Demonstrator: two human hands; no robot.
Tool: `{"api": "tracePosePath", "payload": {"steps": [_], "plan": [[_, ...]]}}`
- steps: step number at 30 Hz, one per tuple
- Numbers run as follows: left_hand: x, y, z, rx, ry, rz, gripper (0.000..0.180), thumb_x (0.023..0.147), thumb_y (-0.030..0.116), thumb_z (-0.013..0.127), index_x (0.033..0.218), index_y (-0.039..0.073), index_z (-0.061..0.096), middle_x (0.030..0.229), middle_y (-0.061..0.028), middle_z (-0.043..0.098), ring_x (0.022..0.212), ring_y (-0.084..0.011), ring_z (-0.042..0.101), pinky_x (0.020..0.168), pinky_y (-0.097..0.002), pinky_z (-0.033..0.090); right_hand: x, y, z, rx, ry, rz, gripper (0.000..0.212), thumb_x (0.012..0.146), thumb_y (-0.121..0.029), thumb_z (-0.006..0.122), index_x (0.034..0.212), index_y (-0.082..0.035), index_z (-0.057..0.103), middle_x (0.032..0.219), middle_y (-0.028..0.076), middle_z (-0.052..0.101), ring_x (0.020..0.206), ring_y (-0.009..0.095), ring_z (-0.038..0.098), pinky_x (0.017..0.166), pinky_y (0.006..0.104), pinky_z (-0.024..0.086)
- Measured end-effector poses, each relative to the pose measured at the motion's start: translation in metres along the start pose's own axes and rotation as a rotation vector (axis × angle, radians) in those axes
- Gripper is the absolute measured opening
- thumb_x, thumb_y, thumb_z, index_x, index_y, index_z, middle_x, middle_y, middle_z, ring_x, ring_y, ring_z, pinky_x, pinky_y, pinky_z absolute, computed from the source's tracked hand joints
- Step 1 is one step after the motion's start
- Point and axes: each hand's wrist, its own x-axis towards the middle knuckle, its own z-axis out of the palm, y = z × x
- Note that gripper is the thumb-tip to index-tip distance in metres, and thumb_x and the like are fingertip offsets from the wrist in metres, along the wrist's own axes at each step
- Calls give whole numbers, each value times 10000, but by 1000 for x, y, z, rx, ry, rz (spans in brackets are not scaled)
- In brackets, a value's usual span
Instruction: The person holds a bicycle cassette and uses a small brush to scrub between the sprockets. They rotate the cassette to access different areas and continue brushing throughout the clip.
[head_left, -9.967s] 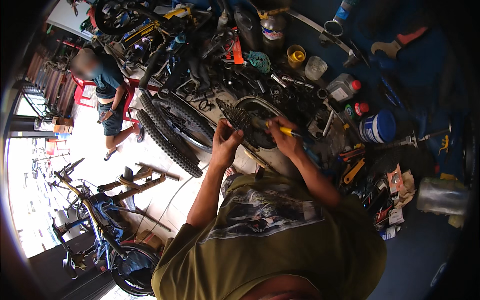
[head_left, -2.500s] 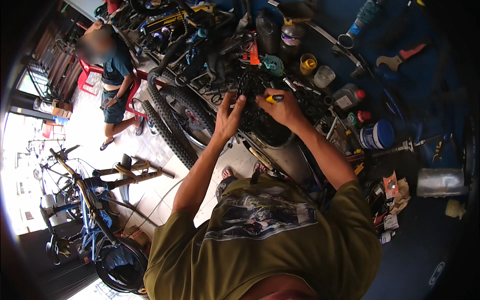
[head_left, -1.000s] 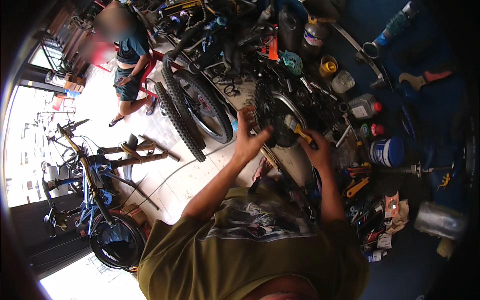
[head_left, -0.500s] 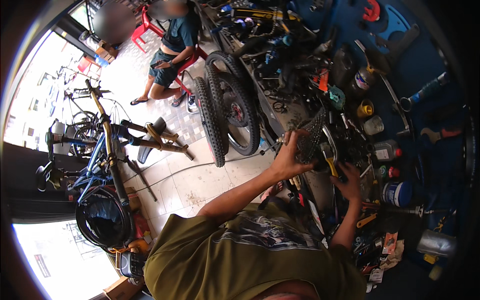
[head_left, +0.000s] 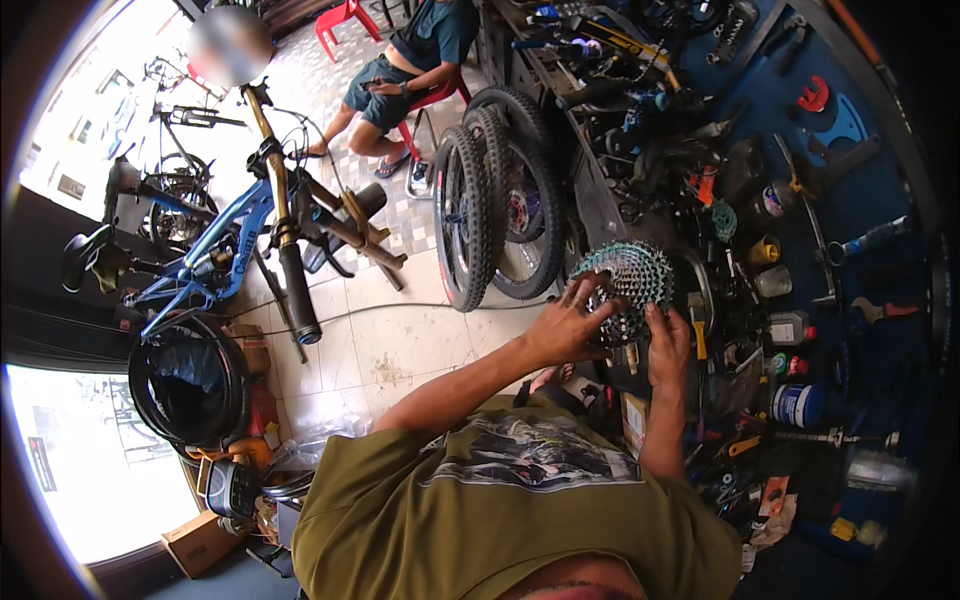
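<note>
A bicycle cassette (head_left: 645,272), a stack of toothed metal sprockets with a greenish sheen, is held up beside the workbench's front edge. My left hand (head_left: 572,325) grips it from the left, with fingers curled over its near-left side. On the right, my right hand (head_left: 668,345) pinches its near-right rim; the fingertips behind it are partly hidden. A yellow-handled tool (head_left: 698,338) lies on the bench just right of my right hand.
A crowded workbench (head_left: 590,150) holds tools, bottles and parts. Several bicycle wheels (head_left: 465,220) stand left of it. A blue bicycle frame (head_left: 235,240) and a gold fork (head_left: 355,230) are farther left. Another person (head_left: 420,60) sits on a red chair. A hose (head_left: 400,305) crosses the floor.
The cassette has turned from nearly edge-on to showing its broad toothed side. My right hand has left the spot beside the yellow-handled tool and now grips the cassette. The whole view has shifted.
</note>
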Motion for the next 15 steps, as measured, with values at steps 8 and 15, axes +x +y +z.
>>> {"api": "tracePosePath", "payload": {"steps": [8, 15], "plan": [[-144, -94, -52, -1197, 472, -975, 741, 1005, 593, 550, 1551, 109, 415, 1589, -113, 426, 1454, -326, 422, 1173, -491, 369, -31, 60, 123, 442, -193, 381, 189, 1006, -215, 686, 1124, -67, 674, 1018, -8, 662, 913, 117, 644, 755, 305, 550], [-224, -137, -72, -1922, 679, -803, 683, 1080, 597, 302, 1542, 114, 441, 1500, -130, 551, 1361, -334, 542, 1170, -521, 421, -40, 160, 205, 512, -583, 652, 203, 1036, -240, 650, 1195, -114, 662, 1004, -19, 686, 847, 124, 690, 702, 324, 588]]}}
